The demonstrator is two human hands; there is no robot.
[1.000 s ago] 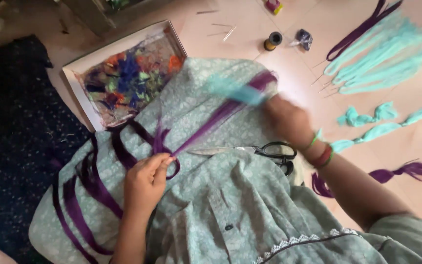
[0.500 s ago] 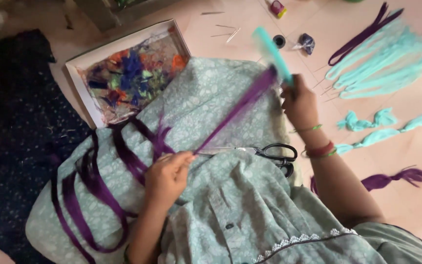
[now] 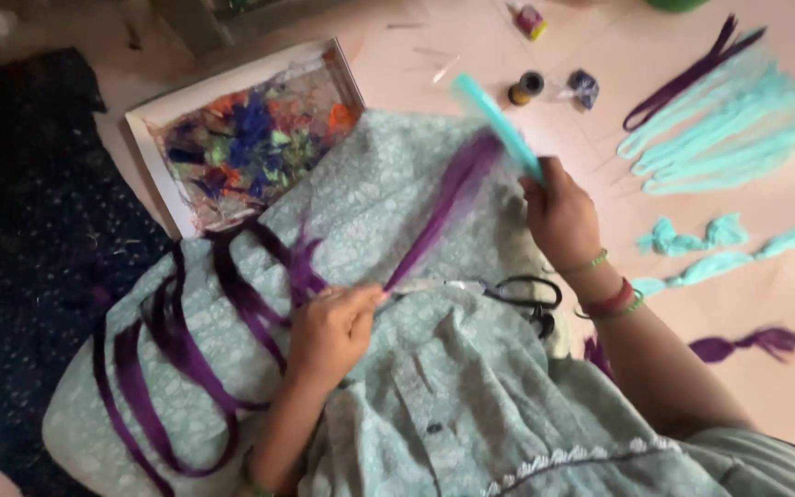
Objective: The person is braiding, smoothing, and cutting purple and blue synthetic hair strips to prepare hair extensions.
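My left hand (image 3: 331,329) pinches a bundle of purple thread strands (image 3: 445,204) near its middle, over the pale green patterned cloth (image 3: 370,198) on my lap. My right hand (image 3: 558,216) grips a turquoise comb (image 3: 497,124), raised at the far, blurred end of the purple strands. More purple strands (image 3: 186,345) loop across the cloth to the left. Black-handled scissors (image 3: 517,293) lie on the cloth between my two hands.
A shallow white box (image 3: 144,147) of mixed coloured thread scraps sits at upper left. Turquoise thread bundles (image 3: 729,124) and knotted turquoise pieces (image 3: 692,235) lie on the pink floor at right. A purple tassel (image 3: 743,345), a thread spool (image 3: 524,87) and dark fabric (image 3: 20,239) are around.
My right hand lifted the comb up and away along the purple strands, pulling them straight. My left hand shifted slightly right, holding the strands.
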